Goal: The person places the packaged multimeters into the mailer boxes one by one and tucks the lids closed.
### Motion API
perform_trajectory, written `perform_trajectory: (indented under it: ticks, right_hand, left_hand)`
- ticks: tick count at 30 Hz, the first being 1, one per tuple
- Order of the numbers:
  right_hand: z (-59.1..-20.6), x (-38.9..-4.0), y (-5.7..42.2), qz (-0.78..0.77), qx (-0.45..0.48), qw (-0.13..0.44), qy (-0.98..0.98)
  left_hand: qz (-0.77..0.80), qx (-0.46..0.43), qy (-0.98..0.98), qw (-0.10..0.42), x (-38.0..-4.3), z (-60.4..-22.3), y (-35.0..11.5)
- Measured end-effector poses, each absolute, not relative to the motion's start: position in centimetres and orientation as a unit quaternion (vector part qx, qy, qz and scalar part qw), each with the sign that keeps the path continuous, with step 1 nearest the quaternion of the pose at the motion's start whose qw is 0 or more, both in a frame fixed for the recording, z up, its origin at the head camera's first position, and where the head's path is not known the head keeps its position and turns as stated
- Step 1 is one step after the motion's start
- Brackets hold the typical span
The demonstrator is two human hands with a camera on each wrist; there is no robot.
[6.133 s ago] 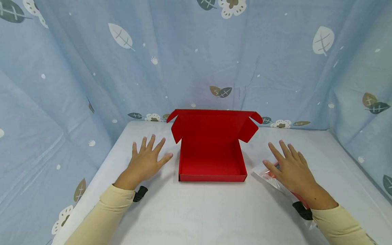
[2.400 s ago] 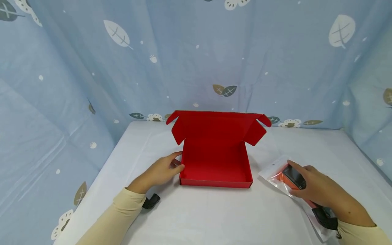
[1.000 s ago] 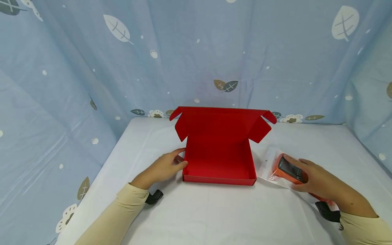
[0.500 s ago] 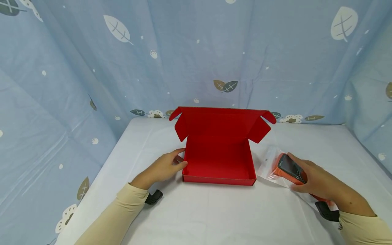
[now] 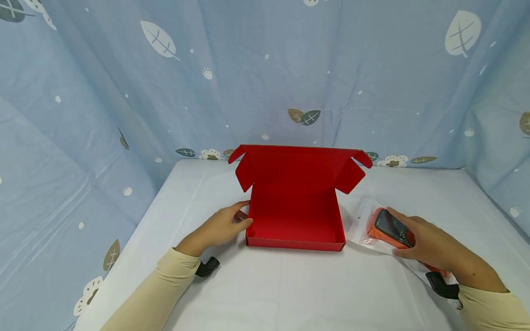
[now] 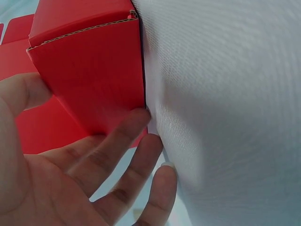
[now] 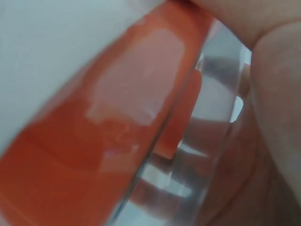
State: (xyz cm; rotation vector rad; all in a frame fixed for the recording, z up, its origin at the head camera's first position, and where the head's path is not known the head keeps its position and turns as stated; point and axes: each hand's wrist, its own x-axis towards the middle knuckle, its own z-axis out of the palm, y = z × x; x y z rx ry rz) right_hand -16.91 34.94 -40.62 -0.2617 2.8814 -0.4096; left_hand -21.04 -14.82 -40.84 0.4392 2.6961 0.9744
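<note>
The red cardboard box (image 5: 295, 243) stands with its lid raised and its inside bare in the head view. My left hand (image 5: 219, 229) rests against its left side, fingers spread and lightly bent. In the left wrist view the thumb is at the rim of the outer wall (image 6: 94, 80) and fingertips reach low along it. At the right, my right hand (image 5: 430, 239) grips an orange handheld meter (image 5: 383, 236) with a dark screen face, inside a clear plastic bag (image 5: 360, 230). The right wrist view shows the orange casing (image 7: 117, 108) close up; the palm hides part of the meter.
A white cloth covers the table (image 5: 265, 289). Blue leaf-patterned curtains (image 5: 248, 69) hang behind and at both sides. The lid's side flaps (image 5: 350, 177) spread outward. Black wrist mounts (image 5: 207, 266) sit under both forearms.
Earlier both hands hovered spread over the table. Then the left came to the box's side and the right took hold of the bagged meter. Over the last second almost nothing moves.
</note>
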Motion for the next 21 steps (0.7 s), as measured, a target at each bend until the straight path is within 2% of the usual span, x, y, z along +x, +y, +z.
perform_trajectory:
  ticks: [21]
  right_hand:
    - [-40.38, -16.76, 34.95, -0.163, -0.079, 0.133, 0.974]
  left_hand:
    - [0.338, 0.152, 0.921, 0.121, -20.98, -40.81, -14.82]
